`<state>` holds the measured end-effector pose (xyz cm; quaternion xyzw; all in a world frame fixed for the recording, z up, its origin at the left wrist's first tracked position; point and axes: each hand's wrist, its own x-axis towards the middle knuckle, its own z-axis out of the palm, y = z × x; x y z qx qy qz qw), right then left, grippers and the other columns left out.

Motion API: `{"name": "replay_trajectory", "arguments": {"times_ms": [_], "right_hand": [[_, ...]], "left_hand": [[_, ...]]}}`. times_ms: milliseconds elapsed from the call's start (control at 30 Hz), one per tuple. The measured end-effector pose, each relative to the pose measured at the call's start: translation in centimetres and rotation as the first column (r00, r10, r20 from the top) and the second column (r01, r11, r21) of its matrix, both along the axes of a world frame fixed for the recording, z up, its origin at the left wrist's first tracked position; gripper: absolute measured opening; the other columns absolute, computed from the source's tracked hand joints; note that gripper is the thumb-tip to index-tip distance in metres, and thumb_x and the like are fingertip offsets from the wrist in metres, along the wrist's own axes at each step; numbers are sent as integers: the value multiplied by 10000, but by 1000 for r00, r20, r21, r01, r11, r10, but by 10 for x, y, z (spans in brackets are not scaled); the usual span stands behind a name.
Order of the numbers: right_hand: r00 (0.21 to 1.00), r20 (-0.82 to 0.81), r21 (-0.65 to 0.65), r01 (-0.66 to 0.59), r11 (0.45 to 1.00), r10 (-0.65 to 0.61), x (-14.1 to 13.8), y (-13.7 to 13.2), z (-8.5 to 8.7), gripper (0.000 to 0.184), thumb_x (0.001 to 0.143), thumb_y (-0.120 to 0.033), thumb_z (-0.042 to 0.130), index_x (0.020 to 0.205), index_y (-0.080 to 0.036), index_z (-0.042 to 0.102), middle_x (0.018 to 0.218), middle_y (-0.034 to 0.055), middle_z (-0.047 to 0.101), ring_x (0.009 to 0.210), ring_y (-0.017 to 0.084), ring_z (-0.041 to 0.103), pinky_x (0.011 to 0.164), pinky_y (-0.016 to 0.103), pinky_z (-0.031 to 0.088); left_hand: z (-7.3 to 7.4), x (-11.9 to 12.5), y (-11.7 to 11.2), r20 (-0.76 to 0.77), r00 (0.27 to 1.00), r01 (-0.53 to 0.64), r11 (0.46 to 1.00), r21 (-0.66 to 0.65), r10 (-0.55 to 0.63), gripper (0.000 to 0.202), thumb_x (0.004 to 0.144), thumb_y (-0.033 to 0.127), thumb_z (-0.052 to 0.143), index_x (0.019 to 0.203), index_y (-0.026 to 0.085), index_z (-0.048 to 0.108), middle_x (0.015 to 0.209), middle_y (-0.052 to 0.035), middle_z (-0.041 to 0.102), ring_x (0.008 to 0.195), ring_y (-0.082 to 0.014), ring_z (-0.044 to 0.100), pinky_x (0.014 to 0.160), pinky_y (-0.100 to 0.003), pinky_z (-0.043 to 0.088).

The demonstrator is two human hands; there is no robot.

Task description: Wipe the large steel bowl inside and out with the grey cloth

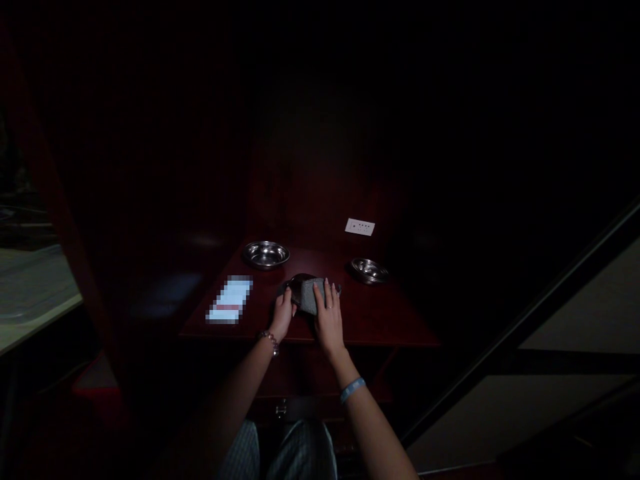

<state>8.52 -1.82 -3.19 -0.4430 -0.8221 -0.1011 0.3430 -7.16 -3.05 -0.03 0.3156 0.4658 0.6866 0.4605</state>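
Note:
A dark metal bowl [299, 283] sits at the middle of a dark red table [380, 320]. My left hand [283, 313] grips its left rim, fingers curled round the edge. My right hand [329, 315] lies flat on a grey cloth [310, 296] and presses it onto the bowl, fingers stretched out. A beaded bracelet is on my left wrist, a light blue band on my right.
Two shiny steel bowls stand on the table, one at the back left [267, 254] and one at the right [369, 270]. A blurred light card [230, 300] lies at the left. A white socket plate [359, 227] is on the dark wall behind. The room is very dark.

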Motion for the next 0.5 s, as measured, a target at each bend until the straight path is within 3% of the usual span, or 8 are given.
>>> {"name": "replay_trajectory", "arguments": {"times_ms": [167, 267, 333, 433, 500], "right_hand": [[996, -78, 13, -53, 998, 54, 13, 11, 13, 988, 864, 25, 450, 1780, -345, 462, 1909, -9, 296, 1790, 284, 202, 1437, 594, 289], [935, -334, 26, -120, 992, 122, 15, 17, 24, 904, 882, -49, 466, 1751, -292, 518, 1880, 23, 372, 1763, 274, 294, 1440, 545, 287], [781, -607, 54, -142, 988, 145, 10, 21, 26, 784, 947, -148, 486, 1724, -231, 551, 1815, 89, 488, 1714, 294, 404, 1417, 549, 324], [397, -916, 7, -130, 991, 58, -2, 29, 21, 640, 1007, -357, 591, 1621, -182, 631, 1631, 149, 679, 1563, 314, 597, 1330, 534, 452], [156, -987, -66, -184, 981, -38, -10, 34, 13, 597, 969, -472, 705, 1500, -200, 688, 1463, 137, 784, 1410, 289, 712, 1220, 479, 562]], "left_hand": [[1, 1, -1, -73, 994, 81, 996, 36, -78, 782, 968, 913, 463, 526, 268, 471, 431, 6, 436, 451, -141, 465, 558, -291, 404], [-1, 2, 0, -106, 988, 116, 992, 55, -110, 829, 994, 919, 332, 537, 256, 530, 459, -12, 467, 476, -153, 488, 576, -295, 407], [-4, 2, 1, -144, 986, 98, 993, 65, -88, 811, 1000, 900, 340, 554, 253, 542, 492, -14, 487, 508, -158, 502, 588, -294, 404], [-9, 3, 1, -181, 983, 17, 993, 120, 5, 686, 981, 851, 505, 649, 253, 557, 578, 13, 513, 579, -160, 518, 624, -289, 429], [-11, 2, 1, -185, 980, -42, 989, 144, 69, 589, 966, 796, 617, 736, 259, 539, 658, 36, 527, 636, -160, 538, 655, -282, 459]]}}
